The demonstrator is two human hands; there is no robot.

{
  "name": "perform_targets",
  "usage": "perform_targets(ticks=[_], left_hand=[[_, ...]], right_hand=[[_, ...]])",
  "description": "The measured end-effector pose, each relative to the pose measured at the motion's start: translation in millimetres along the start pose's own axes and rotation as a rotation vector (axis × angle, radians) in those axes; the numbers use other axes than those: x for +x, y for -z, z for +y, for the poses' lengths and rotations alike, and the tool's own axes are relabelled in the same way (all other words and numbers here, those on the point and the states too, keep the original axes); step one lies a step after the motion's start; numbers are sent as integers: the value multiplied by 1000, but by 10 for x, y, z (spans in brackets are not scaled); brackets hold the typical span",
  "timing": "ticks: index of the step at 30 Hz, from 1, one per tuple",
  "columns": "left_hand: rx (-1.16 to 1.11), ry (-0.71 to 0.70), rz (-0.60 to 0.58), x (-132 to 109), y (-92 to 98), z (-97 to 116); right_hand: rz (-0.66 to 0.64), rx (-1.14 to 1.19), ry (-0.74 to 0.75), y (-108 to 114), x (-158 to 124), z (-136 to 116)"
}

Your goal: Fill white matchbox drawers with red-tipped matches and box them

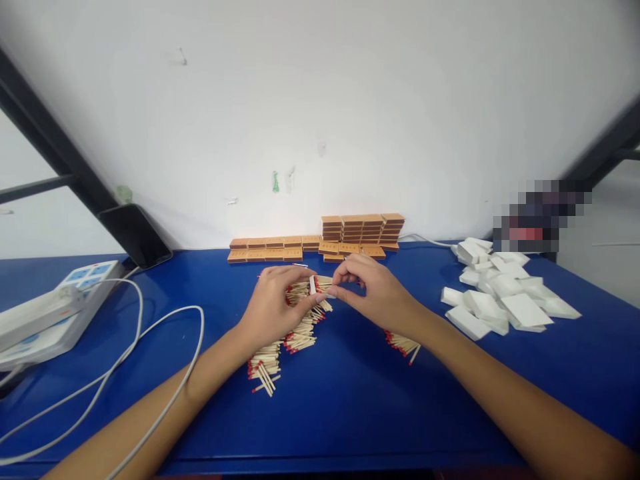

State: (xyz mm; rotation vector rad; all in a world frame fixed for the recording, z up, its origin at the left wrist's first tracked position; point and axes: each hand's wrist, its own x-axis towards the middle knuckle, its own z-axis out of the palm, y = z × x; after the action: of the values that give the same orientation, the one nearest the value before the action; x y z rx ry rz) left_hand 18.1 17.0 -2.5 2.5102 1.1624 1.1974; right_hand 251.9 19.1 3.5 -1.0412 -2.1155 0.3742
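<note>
Just above the blue table, my left hand is closed around a small white matchbox tray, gripping it between thumb and fingers. Close by on the right, my right hand pinches pale matches at the tray's side, their red heads towards it. How many it holds is hard to make out. Under and in front of my left hand lies a loose pile of red-headed matches, partly hidden by the hand. A smaller heap of matches shows beneath my right wrist.
Orange matchboxes stand stacked along the wall, with a lower row to their left. White trays are piled at the right. On the left are a power strip, a looping white cable and a dark phone-like slab.
</note>
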Motion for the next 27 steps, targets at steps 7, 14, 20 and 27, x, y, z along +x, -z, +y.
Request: perform_targets(ticks=[7,14,20,27], left_hand=[[-37,-7,-20,14,14,49],[-34,-9,-44,8,12,50],[10,11,-17,20,30,32],[68,12,60,19,40,-40]], right_hand=[[-32,56,-38,22,8,-23],[-29,8,-9,31,-43,18],[-60,-16,-21,86,68,-74],[-16,-284,35,245,-1283,-442]])
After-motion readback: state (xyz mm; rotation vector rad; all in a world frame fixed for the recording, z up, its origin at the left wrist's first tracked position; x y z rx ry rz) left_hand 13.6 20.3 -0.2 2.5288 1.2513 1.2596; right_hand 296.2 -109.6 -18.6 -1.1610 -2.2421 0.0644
